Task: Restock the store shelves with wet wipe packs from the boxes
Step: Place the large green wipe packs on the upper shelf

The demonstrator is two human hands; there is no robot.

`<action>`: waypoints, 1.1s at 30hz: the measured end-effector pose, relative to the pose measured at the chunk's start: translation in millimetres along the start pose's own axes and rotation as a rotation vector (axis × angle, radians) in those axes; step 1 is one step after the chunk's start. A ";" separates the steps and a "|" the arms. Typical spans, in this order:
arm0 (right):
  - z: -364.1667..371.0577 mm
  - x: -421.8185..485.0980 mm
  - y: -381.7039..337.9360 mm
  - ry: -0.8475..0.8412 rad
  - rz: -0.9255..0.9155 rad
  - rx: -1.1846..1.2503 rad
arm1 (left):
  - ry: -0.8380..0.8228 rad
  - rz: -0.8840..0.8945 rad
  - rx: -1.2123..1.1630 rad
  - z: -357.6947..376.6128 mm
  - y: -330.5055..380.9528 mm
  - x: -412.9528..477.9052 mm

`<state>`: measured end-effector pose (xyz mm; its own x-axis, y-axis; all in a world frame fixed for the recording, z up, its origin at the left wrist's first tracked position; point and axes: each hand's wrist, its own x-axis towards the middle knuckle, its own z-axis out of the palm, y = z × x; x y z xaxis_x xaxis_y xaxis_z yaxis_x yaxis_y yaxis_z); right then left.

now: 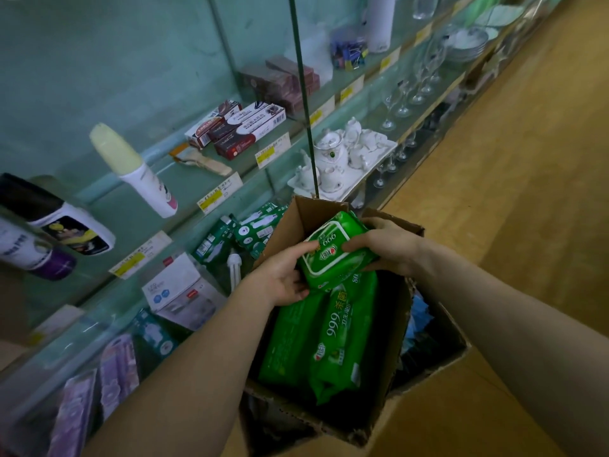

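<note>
The left hand and right hand each curl fingers and thumb round opposite ends of 1 green wet wipe pack, held just above 1 open cardboard box where 2 more green packs stand side by side, beside the glass shelves.

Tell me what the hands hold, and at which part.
Both hold one green wet wipe pack over the cardboard box: left hand at its left end, right hand at its right end.
</note>
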<state>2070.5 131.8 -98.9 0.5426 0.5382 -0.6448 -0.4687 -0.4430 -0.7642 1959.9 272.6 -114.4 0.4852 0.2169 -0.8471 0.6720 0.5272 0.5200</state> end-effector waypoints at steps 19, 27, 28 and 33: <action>14.3 -64.2 -12.1 0.257 -0.164 0.105 | -0.402 0.152 0.649 -25.8 43.9 -38.9; 46.2 -88.8 -26.2 0.319 -0.255 0.278 | -0.513 0.294 0.626 -17.4 54.9 -58.0; 48.2 -93.3 -23.0 0.289 -0.239 0.268 | -0.503 0.310 0.612 -17.7 55.8 -60.5; 60.0 -112.0 -3.4 0.241 -0.160 0.070 | -0.579 0.344 0.468 -16.3 61.9 -72.7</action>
<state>1969.5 116.0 -23.3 0.7593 0.4077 -0.5072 -0.4067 -0.3111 -0.8590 1957.1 302.8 -22.4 0.8324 -0.2223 -0.5076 0.5350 0.0837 0.8407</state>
